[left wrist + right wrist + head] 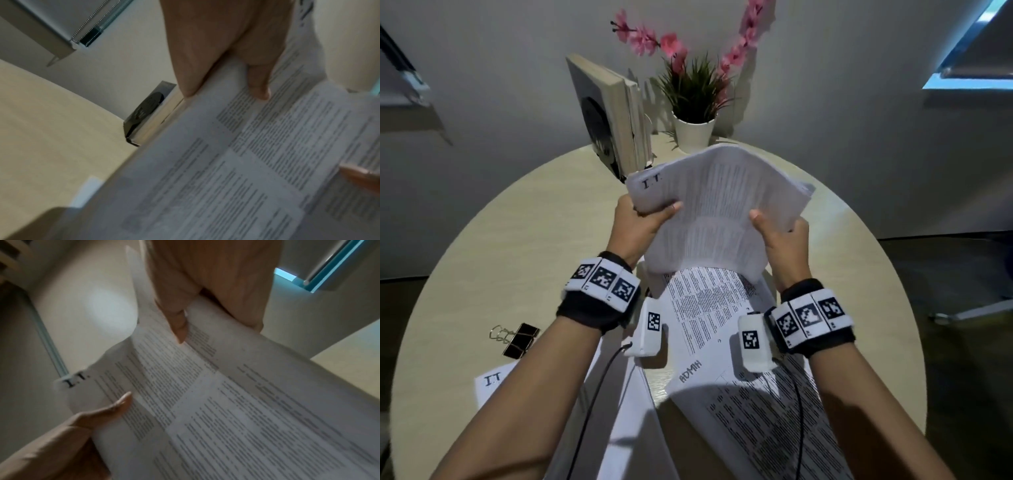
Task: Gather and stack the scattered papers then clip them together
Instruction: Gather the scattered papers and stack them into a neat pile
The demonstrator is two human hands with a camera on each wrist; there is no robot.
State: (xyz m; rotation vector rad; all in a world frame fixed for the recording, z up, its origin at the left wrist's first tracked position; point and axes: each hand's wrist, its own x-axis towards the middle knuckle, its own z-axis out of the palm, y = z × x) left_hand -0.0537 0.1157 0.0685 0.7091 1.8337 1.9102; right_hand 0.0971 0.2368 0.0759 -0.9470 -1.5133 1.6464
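Both hands hold a stack of printed papers (719, 205) up above the round table, its top sheet marked "I.T." and its upper part bowed. My left hand (643, 219) grips the stack's left edge, thumb on the front. My right hand (780, 233) grips the right edge the same way. The left wrist view has my left hand (228, 53) pinching the stack (236, 162); the right wrist view has my right hand (205, 293) on the stack (226, 402). Loose sheets lie on the table: one marked "ADMH" (709, 342) and one marked "I.T." (493, 383). Black binder clips (520, 339) lie at the left.
Near the far edge of the beige round table (524, 240), a book (613, 116) stands upright beside a potted plant (693, 102) with pink flowers. The floor beyond the table's right edge is dark.
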